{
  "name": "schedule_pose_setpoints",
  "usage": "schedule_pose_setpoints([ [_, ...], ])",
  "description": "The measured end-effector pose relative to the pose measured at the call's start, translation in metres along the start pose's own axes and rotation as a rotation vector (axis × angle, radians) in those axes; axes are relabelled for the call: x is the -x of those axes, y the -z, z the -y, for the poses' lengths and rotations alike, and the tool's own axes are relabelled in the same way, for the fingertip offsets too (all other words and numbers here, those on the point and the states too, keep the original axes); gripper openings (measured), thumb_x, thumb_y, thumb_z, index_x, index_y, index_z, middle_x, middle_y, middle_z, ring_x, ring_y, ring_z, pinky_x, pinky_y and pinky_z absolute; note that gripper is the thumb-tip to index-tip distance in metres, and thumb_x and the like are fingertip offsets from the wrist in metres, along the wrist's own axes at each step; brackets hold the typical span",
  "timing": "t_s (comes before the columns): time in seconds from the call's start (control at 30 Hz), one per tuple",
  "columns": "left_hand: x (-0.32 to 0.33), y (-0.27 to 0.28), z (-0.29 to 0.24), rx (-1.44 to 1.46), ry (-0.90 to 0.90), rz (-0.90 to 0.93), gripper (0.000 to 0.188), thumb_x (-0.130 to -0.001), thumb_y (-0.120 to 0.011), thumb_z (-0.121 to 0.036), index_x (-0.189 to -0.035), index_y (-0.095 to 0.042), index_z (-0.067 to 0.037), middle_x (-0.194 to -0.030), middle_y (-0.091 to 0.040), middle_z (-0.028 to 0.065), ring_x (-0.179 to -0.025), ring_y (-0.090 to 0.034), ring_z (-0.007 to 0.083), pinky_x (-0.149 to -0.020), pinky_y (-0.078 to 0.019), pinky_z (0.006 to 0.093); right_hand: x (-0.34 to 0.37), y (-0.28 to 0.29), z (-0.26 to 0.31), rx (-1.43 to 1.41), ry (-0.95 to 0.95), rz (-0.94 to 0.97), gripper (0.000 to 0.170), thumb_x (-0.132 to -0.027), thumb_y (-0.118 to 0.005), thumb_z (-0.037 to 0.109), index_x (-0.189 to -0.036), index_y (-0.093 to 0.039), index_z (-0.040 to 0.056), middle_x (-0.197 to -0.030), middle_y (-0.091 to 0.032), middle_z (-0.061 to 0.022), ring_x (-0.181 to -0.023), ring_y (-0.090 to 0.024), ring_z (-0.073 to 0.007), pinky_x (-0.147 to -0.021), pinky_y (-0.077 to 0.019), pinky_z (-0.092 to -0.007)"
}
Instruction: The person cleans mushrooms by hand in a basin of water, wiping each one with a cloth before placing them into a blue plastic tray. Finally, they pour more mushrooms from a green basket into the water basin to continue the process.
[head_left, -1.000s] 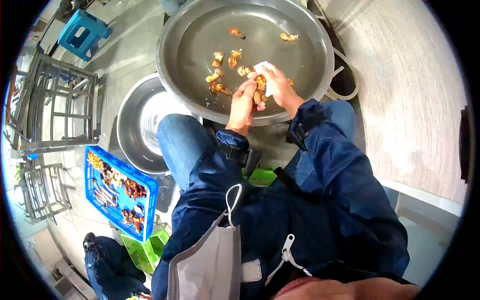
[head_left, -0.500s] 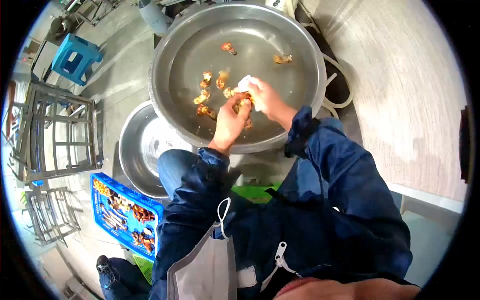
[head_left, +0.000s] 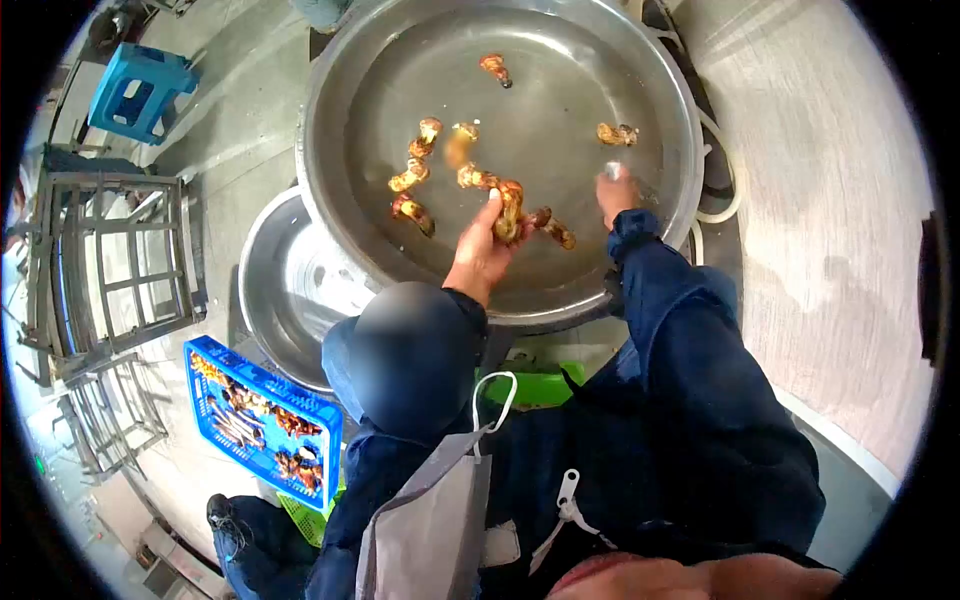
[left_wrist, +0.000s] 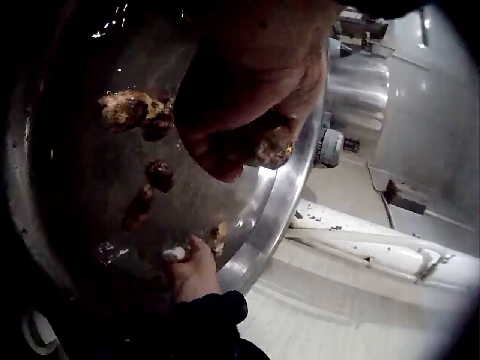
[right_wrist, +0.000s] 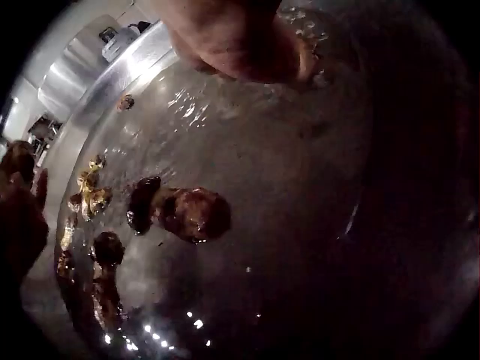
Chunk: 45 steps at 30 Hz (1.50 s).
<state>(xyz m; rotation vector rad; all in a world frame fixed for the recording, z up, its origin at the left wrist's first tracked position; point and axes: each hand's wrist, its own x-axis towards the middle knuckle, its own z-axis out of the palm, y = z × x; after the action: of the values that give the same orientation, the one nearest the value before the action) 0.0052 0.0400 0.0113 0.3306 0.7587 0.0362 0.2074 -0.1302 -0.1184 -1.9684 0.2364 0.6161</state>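
Note:
A large metal basin (head_left: 335, 225) of water is in front of me. My left hand (head_left: 482, 255) grips a brown and yellow mushroom (head_left: 509, 212) above the water near its front side; in the left wrist view that mushroom's end (left_wrist: 271, 146) pokes out between the curled fingers. Farther right, my right hand (head_left: 618, 198) is down at the water, fingers bent round a small white cloth-like piece (left_wrist: 175, 253). Ripples surround this hand in the right wrist view. Several mushrooms float about, including one at the back (head_left: 495, 70) and one at the right (head_left: 617, 134).
A smaller metal basin (head_left: 252, 300) stands at the left, beside a blue crate (head_left: 262, 462) holding sorted mushrooms. Farther out are a blue stool (head_left: 140, 92) and a metal rack (head_left: 110, 230). A pale hose (head_left: 738, 165) curves past the basin's right side. Another person's shoe (head_left: 222, 515) shows below left.
My hands were together at the mushroom and have now parted. The right hand has moved right and down to the water with the white piece, while the left keeps the mushroom.

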Motion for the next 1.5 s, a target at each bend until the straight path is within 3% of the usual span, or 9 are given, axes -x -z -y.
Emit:
schedule_pose_setpoints([
  [0.2,-0.033,0.01,0.012,0.169,0.042,-0.106,0.037,-0.101,-0.038,-0.037,-0.115,-0.05,-0.005,-0.101,-0.057,0.0126,-0.091,-0.058,0.0255,-0.078,-0.0515,0.0432,0.063,-0.031,0.055,-0.877,-0.282,0.934,0.025,-0.096,-0.054,0.03,-0.107,-0.058,0.0075,-0.099,-0.061,-0.0083,-0.099,-0.058,-0.0201,-0.086,-0.049,-0.0391],
  [0.33,-0.017,-0.013,0.011,0.031,-0.018,-0.021,0.031,-0.101,-0.037,-0.031,-0.114,-0.052,-0.007,-0.098,-0.059,0.0106,-0.085,-0.059,0.025,-0.071,-0.0515,0.0428,0.148,-0.041,0.103,0.428,1.328,0.331,0.028,-0.097,-0.05,0.028,-0.107,-0.055,0.0032,-0.107,-0.063,-0.0093,-0.096,-0.061,-0.028,-0.088,-0.0469,-0.0375],
  [0.6,0.055,-0.061,-0.017,-0.302,0.029,0.252,0.038,-0.101,-0.038,-0.037,-0.11,-0.052,-0.003,-0.086,-0.06,0.0115,-0.074,-0.06,0.0233,-0.068,-0.0523,0.0368,0.173,0.002,0.161,-0.109,0.338,0.617,0.04,-0.102,-0.035,0.036,-0.109,-0.053,0.0011,-0.104,-0.063,-0.0083,-0.098,-0.059,-0.0174,-0.085,-0.0454,-0.0325],
  [0.87,0.035,-0.046,-0.005,-0.332,-0.092,0.224,0.048,-0.099,-0.035,-0.051,-0.12,-0.051,-0.01,-0.103,-0.062,0.0093,-0.084,-0.064,0.0219,-0.067,-0.0564,0.0386,0.178,-0.017,0.146,-0.024,0.687,0.529,0.032,-0.1,-0.038,0.023,-0.119,-0.054,0.0013,-0.12,-0.059,-0.0092,-0.113,-0.053,-0.0161,-0.099,-0.0382,-0.0298],
  [0.9,0.04,-0.059,-0.008,-0.405,-0.125,0.237,0.05,-0.098,-0.036,-0.054,-0.122,-0.049,-0.012,-0.107,-0.061,0.0072,-0.086,-0.064,0.0218,-0.069,-0.0571,0.038,0.137,-0.017,0.126,0.471,1.242,0.209,0.031,-0.099,-0.04,0.023,-0.117,-0.054,0.0011,-0.119,-0.059,-0.0095,-0.112,-0.053,-0.0165,-0.098,-0.0393,-0.0305],
  [0.97,0.044,-0.065,-0.015,-0.376,-0.144,0.324,0.045,-0.099,-0.035,-0.05,-0.124,-0.046,-0.014,-0.104,-0.06,0.0052,-0.085,-0.063,0.0192,-0.067,-0.0572,0.037,0.166,-0.019,0.163,-0.202,0.661,0.471,0.034,-0.101,-0.035,0.023,-0.116,-0.055,0.0012,-0.12,-0.058,-0.0123,-0.114,-0.053,-0.0211,-0.103,-0.0371,-0.0336],
  [1.17,0.025,-0.047,-0.014,-0.685,-0.554,0.3,0.036,-0.1,-0.037,-0.031,-0.122,-0.048,-0.004,-0.1,-0.061,0.0112,-0.084,-0.061,0.0174,-0.061,-0.0538,0.034,0.207,-0.035,0.164,0.313,1.167,0.388,0.039,-0.101,-0.033,0.028,-0.119,-0.057,0.0017,-0.128,-0.056,-0.0141,-0.122,-0.047,-0.0266,-0.106,-0.0313,-0.0359],
  [1.4,0.05,-0.061,-0.022,-0.5,-0.563,0.226,0.039,-0.101,-0.035,-0.028,-0.127,-0.046,-0.001,-0.111,-0.058,0.0159,-0.097,-0.058,0.0228,-0.075,-0.0519,0.0365,0.174,-0.039,0.181,-0.319,0.279,0.593,0.04,-0.102,-0.038,0.032,-0.113,-0.057,-0.0018,-0.116,-0.062,-0.0096,-0.104,-0.057,-0.0224,-0.095,-0.0403,-0.0317],
  [1.5,0.094,-0.071,-0.05,-0.338,-0.279,0.112,0.039,-0.101,-0.036,-0.028,-0.128,-0.045,-0.001,-0.112,-0.058,0.0168,-0.097,-0.057,0.0224,-0.073,-0.0519,0.0371,0.18,-0.057,0.193,-0.072,0.552,0.575,0.039,-0.101,-0.038,0.032,-0.112,-0.057,-0.0009,-0.115,-0.062,-0.0108,-0.104,-0.057,-0.0226,-0.095,-0.0407,-0.0323],
])
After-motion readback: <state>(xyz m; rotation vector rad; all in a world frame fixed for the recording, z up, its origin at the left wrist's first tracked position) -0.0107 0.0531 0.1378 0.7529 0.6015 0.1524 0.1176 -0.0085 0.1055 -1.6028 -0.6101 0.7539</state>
